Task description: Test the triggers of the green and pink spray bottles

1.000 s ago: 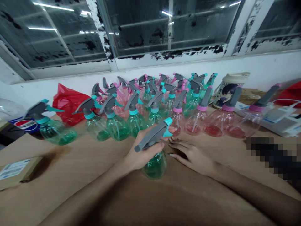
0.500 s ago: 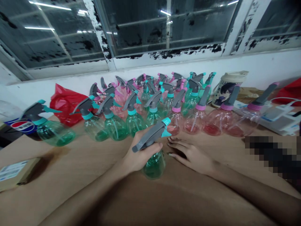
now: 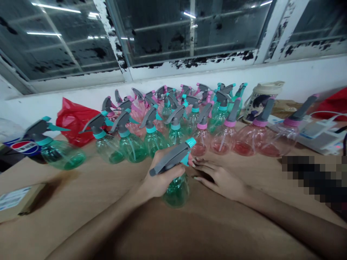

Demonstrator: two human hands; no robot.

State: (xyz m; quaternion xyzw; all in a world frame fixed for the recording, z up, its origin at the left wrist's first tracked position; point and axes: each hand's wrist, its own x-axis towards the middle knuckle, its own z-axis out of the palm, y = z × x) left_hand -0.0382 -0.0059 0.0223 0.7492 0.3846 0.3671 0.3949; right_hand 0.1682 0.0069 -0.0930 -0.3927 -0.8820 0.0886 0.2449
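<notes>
My left hand is wrapped round the neck of a green see-through spray bottle with a grey head and turquoise nozzle and trigger. A fingertip presses on the trigger, which sits drawn in toward the neck. The bottle stands at the front middle of the table, its nozzle pointing away to the right. My right hand rests palm down on the table just right of the bottle, fingers stretched out, holding nothing. Right behind stand green spray bottles and pink spray bottles in a row.
More spray bottles crowd against the wall. A red plastic bag, a cola bottle and a small cardboard box are at left. A printed cup and a white device stand at back right. A blurred-out patch covers the right edge.
My left forefinger has pulled the turquoise trigger inward; it stuck out farther before. The bottle and my right hand stay in nearly the same place.
</notes>
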